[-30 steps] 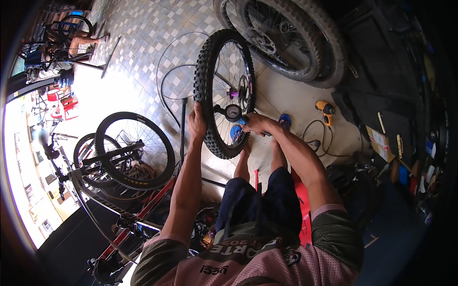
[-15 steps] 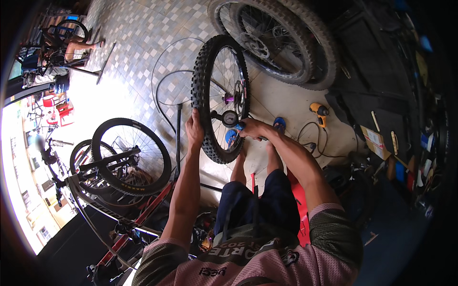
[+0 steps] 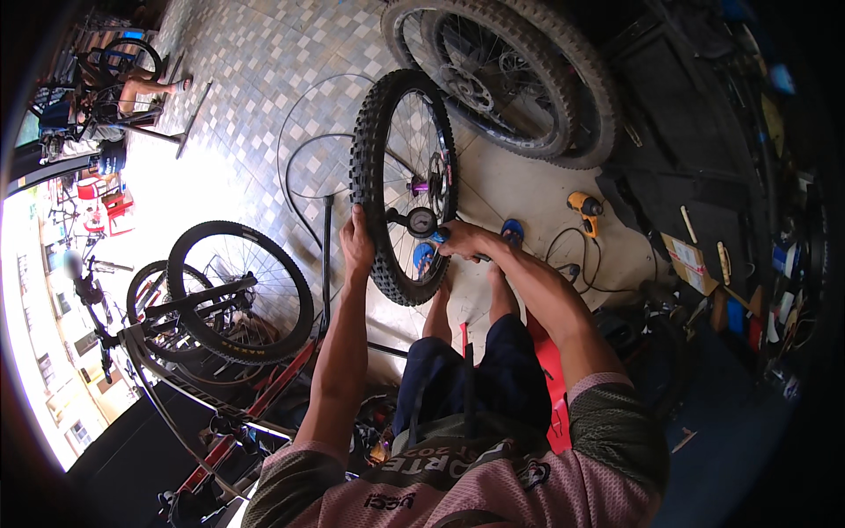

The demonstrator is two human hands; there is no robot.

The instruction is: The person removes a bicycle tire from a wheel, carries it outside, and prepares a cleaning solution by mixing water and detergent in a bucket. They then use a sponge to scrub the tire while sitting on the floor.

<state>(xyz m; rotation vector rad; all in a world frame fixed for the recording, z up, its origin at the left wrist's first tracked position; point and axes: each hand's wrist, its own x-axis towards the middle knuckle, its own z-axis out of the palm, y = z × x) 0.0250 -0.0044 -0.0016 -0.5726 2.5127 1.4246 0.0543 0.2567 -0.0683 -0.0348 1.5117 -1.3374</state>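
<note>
A bicycle wheel (image 3: 363, 158) with a black knobby tyre and a purple hub stands upright in front of me. My left hand (image 3: 356, 242) is closed on the near left side of its tyre. In my right hand (image 3: 459, 239) is a tyre inflator with a round gauge (image 3: 422, 222) and a blue part by the fingers. The gauge sits over the wheel's opening, with its head at the rim's inner left side. Whether it is fixed on the valve I cannot tell. My right fingers are wrapped round the inflator's handle, partly hidden.
Large knobby wheels (image 3: 563, 106) lie beyond, at the upper right. A yellow power tool (image 3: 585, 211) with a cord lies on the floor to the right. At left stands a bicycle with its wheel (image 3: 295, 339) raised. A black hose (image 3: 289, 180) curls behind my wheel. Another person's leg (image 3: 141, 86) shows far left.
Almost nothing differs. The wheel, the gauge and both hands have shifted very slightly in the picture, along with the whole scene; both holds are the same.
</note>
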